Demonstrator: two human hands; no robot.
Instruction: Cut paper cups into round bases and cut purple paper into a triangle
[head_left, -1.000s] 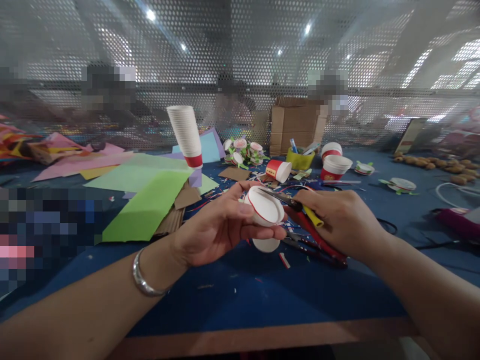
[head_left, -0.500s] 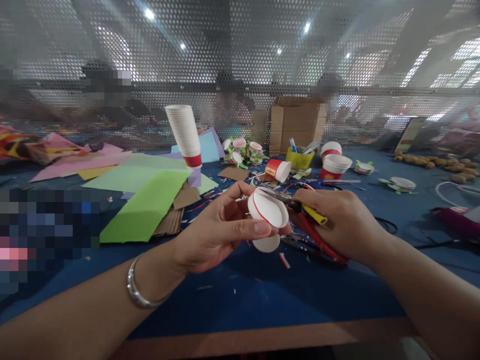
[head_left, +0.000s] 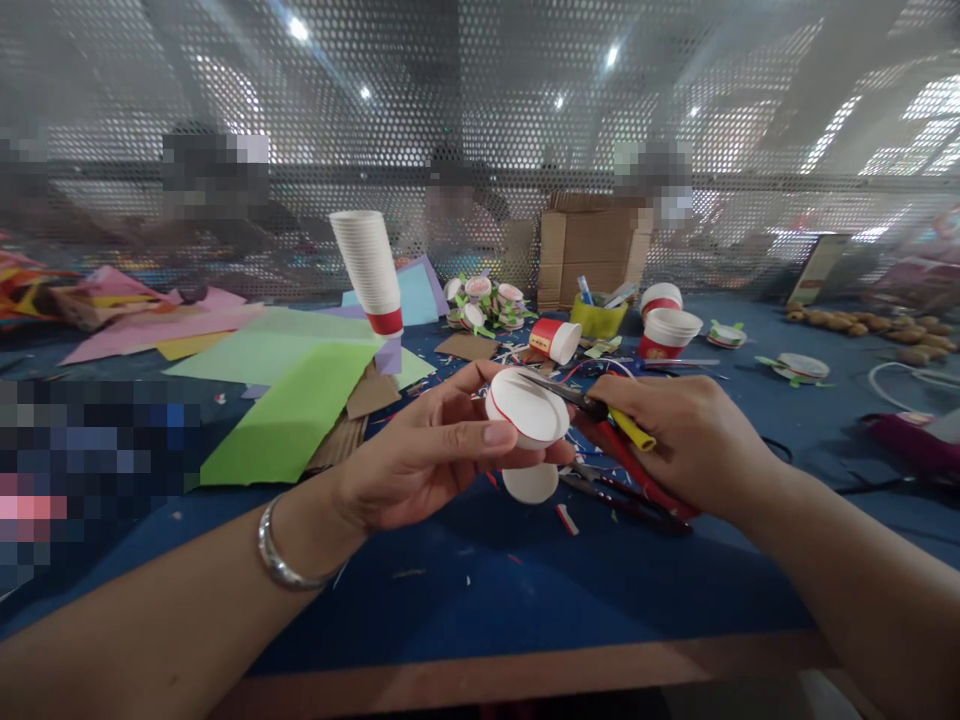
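Note:
My left hand (head_left: 420,455) pinches the cut-down base of a paper cup (head_left: 529,405), a shallow white round with a thin red line along its side. In my right hand (head_left: 686,440) is a pair of scissors (head_left: 566,392) with dark blades and a yellow part at the handle. Their tips lie over the cup base's far rim; whether the blades are closed I cannot tell. Below, a white paper disc (head_left: 531,484) rests on the blue table. Beside it lies another dark-bladed tool (head_left: 607,490), partly under my right hand, near a red handle.
Behind my hands are a tall stack of paper cups (head_left: 367,265), a tipped red cup (head_left: 555,340), upright cups (head_left: 670,333) and a yellow-green pen holder (head_left: 600,318). Green paper (head_left: 289,425) lies left. Small turtle-like crafts (head_left: 480,300) stand before a perforated screen (head_left: 480,120).
Both hands have shifted very slightly left, with the cup base turned a little, so its inside faces up more flatly. The scissors stay at its rim.

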